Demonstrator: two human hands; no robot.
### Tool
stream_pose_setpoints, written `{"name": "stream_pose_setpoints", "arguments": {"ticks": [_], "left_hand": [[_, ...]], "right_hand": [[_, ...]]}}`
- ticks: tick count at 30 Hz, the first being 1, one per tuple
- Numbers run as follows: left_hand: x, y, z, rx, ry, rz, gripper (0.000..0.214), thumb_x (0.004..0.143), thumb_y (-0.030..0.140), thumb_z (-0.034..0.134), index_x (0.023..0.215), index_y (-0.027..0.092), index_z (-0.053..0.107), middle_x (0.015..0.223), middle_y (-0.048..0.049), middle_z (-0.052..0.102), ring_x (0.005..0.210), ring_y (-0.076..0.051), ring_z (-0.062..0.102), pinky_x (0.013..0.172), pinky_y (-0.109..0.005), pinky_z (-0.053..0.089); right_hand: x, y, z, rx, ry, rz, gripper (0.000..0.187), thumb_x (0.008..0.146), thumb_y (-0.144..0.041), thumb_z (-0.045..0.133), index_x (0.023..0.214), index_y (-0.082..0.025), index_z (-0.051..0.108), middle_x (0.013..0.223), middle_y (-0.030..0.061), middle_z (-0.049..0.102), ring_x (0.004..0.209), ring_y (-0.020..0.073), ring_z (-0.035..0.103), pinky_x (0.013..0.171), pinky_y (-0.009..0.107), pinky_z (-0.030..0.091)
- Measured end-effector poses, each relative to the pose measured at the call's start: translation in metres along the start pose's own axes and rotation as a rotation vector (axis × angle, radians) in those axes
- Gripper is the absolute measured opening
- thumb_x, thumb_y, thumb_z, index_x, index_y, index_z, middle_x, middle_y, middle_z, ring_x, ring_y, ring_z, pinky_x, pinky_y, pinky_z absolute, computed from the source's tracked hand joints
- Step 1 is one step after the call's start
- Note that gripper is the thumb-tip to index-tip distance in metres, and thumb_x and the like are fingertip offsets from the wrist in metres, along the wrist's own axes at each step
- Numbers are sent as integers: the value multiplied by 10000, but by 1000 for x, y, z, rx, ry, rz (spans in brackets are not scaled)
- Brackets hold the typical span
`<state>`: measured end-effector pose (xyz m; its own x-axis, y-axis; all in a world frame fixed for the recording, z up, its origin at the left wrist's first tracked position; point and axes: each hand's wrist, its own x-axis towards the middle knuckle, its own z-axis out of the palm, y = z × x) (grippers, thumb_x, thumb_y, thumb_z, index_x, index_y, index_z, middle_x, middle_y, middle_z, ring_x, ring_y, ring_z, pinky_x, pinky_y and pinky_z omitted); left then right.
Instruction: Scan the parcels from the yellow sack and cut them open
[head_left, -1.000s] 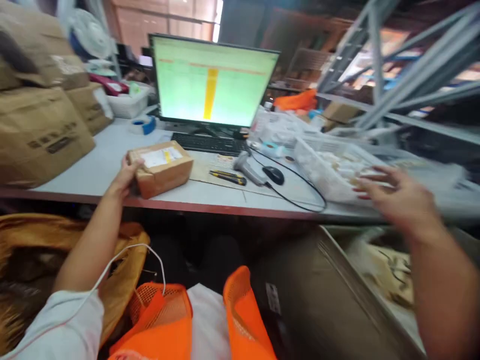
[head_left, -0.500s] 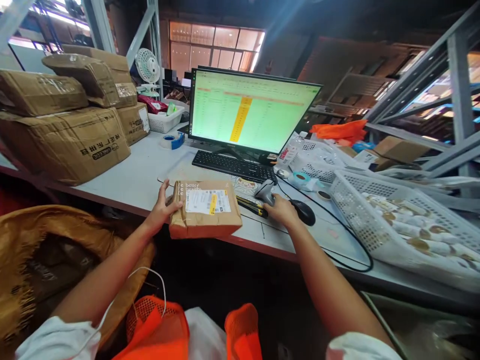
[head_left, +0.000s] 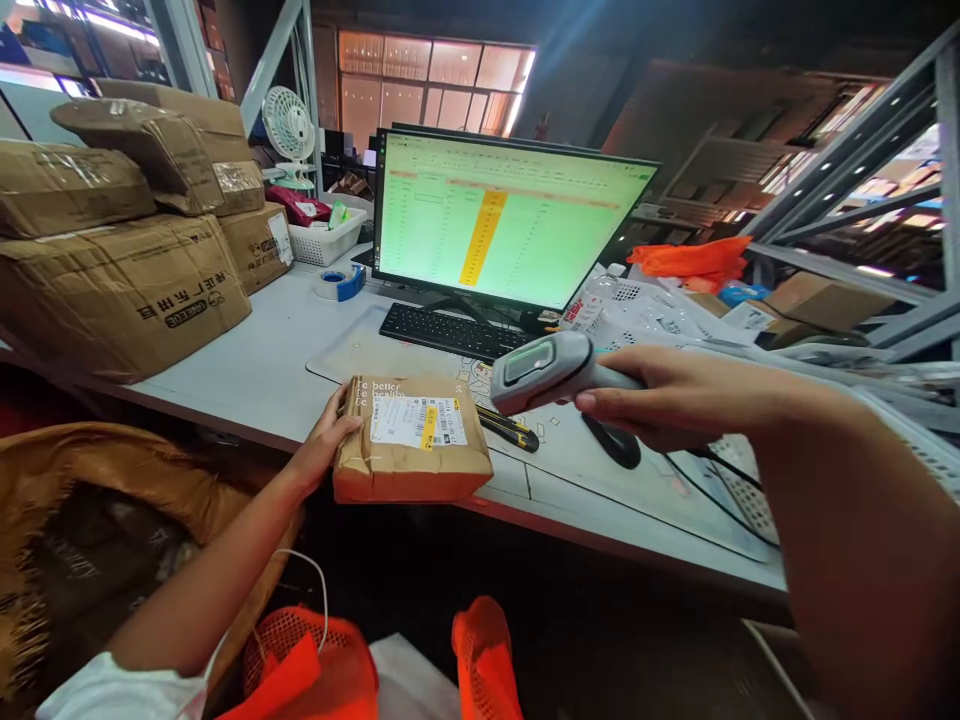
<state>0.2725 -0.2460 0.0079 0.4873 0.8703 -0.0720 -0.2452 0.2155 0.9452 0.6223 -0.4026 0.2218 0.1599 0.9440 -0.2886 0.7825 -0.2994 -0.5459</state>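
A small brown cardboard box is held at its left side by my left hand, thumb on top, at the front edge of the desk. On its upper face is a white shipping label with a yellow strip. My right hand is wrapped round the handle of a grey barcode scanner, raised above the desk, its head pointing left over the box's right side. Just right of the box lies a black and yellow utility knife. A black mouse sits below my right hand.
Behind stand a monitor and keyboard. Large cartons are stacked at left, near blue tape and a white basket. An orange-brown sack stands below left. The scanner's cable runs along the desk at right.
My right hand has lifted the barcode scanner off the desk, up and closer to me. The box in my left hand has shifted slightly down.
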Motion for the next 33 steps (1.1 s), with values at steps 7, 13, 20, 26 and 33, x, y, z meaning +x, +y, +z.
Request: {"name": "stream_pose_setpoints", "arguments": {"ticks": [7,13,20,26,33], "left_hand": [[6,3,-6,158,-36,12,815,823,396,668,1573,267,376,1538,-110,551,1394,-327,545,1196,-489,411],[7,-2,-6,298,6,113,713,855,376,591,1531,225,422,1469,-121,596,1366,-318,569,1139,-471,470],[21,14,-4,398,97,308,656,847,349,576,1486,234,481,1464,-122,560,1381,-344,529,1170,-519,437],[40,33,-26,890,283,1127,962,738,278,763,1594,257,325,1656,-115,296,1584,-412,166,1321,-569,87],[65,-15,-46,835,216,792,1414,707,421,892,1662,271,-140,1747,-144,-154,1627,-359,-80,1319,-561,60]], "right_hand": [[22,-37,22,120,-191,17,646,723,-811,743,916,-210,607,598,-48,455,426,81,366,348,204,261],[70,64,44,-211,299,143,402,955,-575,569,985,-187,669,842,88,701,723,216,671,570,276,484],[84,128,102,-495,423,464,508,1019,-465,500,1377,-114,580,1223,219,715,1153,379,688,891,426,517],[89,107,88,-481,688,383,548,1050,-401,408,1486,-84,504,1366,239,642,1261,362,626,1015,422,485],[176,85,47,-441,489,293,480,970,-223,560,1449,-198,596,1393,154,662,1287,310,615,1060,364,466]]}}
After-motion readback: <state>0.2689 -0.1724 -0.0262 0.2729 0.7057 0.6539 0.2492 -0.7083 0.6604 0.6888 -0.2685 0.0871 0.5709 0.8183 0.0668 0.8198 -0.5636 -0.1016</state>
